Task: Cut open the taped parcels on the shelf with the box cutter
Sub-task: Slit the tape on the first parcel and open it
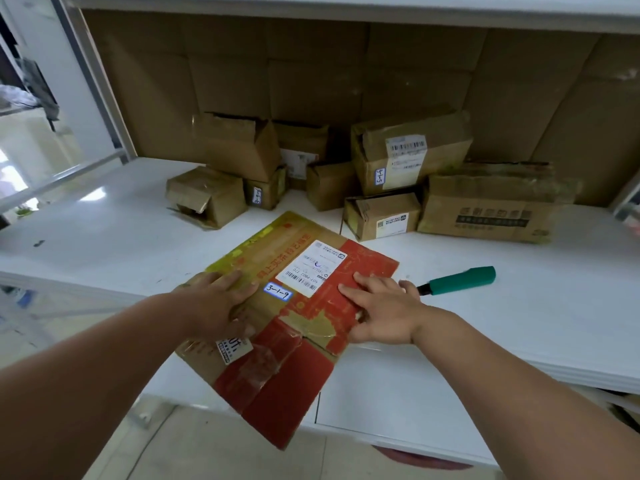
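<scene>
Shelf (519, 306) w/ red-and-brown parcel (294, 341) at its front edge, near end overhanging; taped seam faces up. Left hand (218, 306) and right hand (381, 313) lie flat on the parcel, fingers spread, gripping nothing. Box cutter (457, 280) lies just right of the right hand: keep the left pressing well clear of the seam, take the cutter w/ the right, cut shallow along the tape.
</scene>
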